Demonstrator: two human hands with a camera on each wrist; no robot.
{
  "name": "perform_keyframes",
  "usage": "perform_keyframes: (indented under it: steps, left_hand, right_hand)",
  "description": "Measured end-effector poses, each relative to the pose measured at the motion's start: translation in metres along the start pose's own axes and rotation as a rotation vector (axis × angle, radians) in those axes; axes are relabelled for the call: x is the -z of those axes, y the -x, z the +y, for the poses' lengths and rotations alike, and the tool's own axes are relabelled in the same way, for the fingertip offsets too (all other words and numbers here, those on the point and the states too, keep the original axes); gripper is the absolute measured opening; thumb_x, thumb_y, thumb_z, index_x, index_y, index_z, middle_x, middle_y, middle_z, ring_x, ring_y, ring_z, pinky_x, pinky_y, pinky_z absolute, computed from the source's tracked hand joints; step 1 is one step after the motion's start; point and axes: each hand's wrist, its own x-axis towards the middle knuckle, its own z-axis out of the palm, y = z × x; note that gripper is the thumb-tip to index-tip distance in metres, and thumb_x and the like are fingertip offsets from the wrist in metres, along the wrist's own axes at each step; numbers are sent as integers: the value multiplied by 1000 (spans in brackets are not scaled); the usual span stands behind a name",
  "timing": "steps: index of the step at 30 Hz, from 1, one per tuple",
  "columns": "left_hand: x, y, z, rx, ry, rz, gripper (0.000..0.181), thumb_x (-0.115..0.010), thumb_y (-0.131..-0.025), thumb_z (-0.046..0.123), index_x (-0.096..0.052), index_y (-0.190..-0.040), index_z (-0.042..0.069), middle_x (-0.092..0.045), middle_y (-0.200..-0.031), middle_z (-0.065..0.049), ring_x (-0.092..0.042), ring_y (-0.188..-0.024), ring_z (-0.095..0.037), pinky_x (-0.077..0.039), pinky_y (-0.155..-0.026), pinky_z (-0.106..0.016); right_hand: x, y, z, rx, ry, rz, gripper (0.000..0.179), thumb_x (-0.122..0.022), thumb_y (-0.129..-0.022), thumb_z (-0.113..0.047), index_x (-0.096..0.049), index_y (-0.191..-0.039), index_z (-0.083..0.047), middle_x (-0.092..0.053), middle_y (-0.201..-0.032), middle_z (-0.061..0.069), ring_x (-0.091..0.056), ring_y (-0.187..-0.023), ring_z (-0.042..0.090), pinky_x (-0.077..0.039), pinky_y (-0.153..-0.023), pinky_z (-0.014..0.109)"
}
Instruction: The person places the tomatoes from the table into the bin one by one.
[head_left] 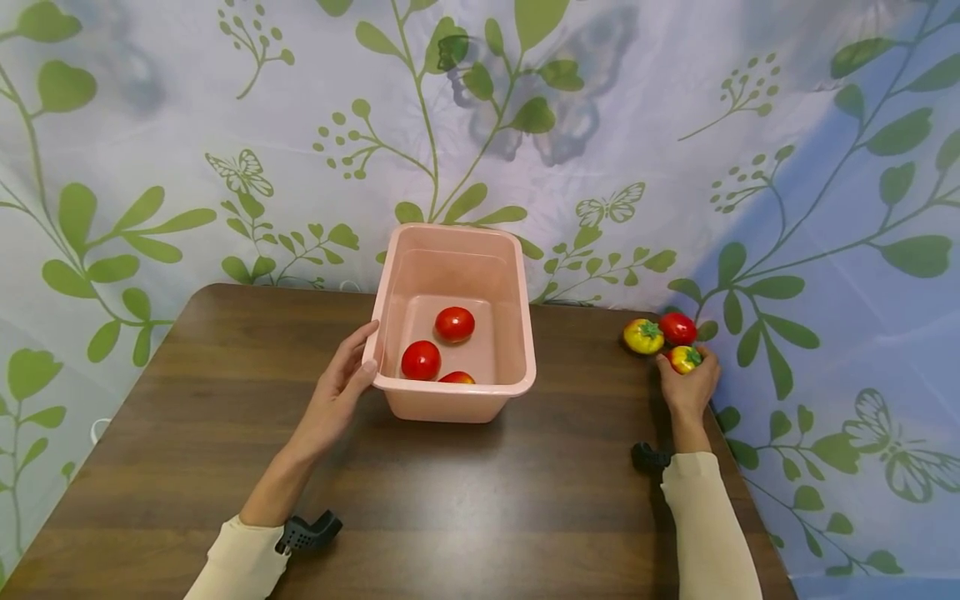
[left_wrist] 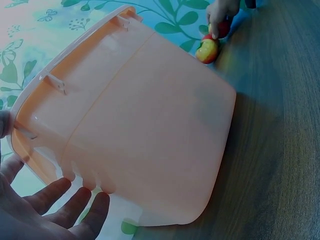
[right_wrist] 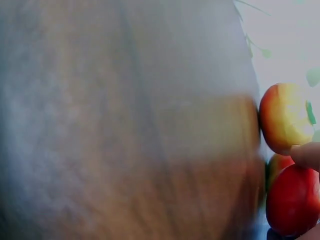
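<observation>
A pink plastic basin point(head_left: 517, 333) stands on the table, tilted toward me. My left hand point(head_left: 341, 396) grips its left rim, with the thumb at the edge and the fingers point(left_wrist: 82, 205) against the outer wall. Two red tomatoes point(head_left: 454, 324) lie inside, beside a third red-and-yellow one point(head_left: 457, 377) partly hidden by the front rim. At the table's right edge, my right hand point(head_left: 688, 390) holds a red-and-yellow tomato point(head_left: 685, 359) with a green top between thumb and fingers. Right behind it sit a yellow tomato point(head_left: 643, 336) and a red tomato point(head_left: 678, 328).
The brown wooden table point(head_left: 465, 500) ends close to the right hand. A patterned cloth point(head_left: 300, 125) with green leaves and butterflies hangs behind and along the sides. Each wrist wears a dark camera mount point(head_left: 309, 531).
</observation>
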Motion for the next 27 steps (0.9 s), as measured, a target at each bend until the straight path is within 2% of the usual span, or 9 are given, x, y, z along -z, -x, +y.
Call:
perform_keyframes:
  steps: [5, 10, 18, 25, 27]
  left_hand:
    - [-1, 1, -2, 3, 14, -1, 58, -49, -115, 18, -33, -169, 28, -42, -167, -23, -56, -139, -8, -53, -106, -16]
    - [0, 0, -2, 5, 22, -6, 58, -49, -115, 18, -33, -169, 29, -41, -168, -23, -55, -139, -7, -53, -106, -16]
    - [2, 0, 0, 2, 21, -7, 58, -48, -115, 17, -33, -170, 28, -41, -168, -23, -54, -140, -6, -52, -107, -15]
    - [1, 0, 0, -8, 25, -5, 58, -48, -114, 15, -33, -170, 25, -41, -167, -24, -54, -140, -7, -52, -106, -15]
    - [1, 0, 0, -9, 26, -7, 58, -48, -114, 14, -33, -170, 26, -41, -168, -23, -55, -140, -7, -53, -106, -15]
  right_hand:
    - [4, 1, -4, 22, -2, -3, 77, -82, -92, -24, -43, -153, 1, -47, -155, 28, -43, -147, 44, -29, -129, 55]
    - [6, 9, -18, 63, -27, -18, 77, -83, -91, -24, -45, -153, 0, -50, -152, 28, -47, -143, 44, -33, -127, 57]
    - [0, 32, -48, 155, -100, -60, 77, -88, -89, -30, -51, -152, -5, -56, -151, 23, -53, -137, 39, -39, -125, 57]
    - [-1, 55, -78, 230, -151, -130, 76, -90, -88, -37, -55, -152, -16, -60, -149, 15, -56, -130, 33, -44, -120, 58]
    - [-2, 62, -84, 256, -157, -143, 75, -90, -87, -38, -56, -152, -20, -62, -147, 12, -58, -127, 29, -47, -117, 54]
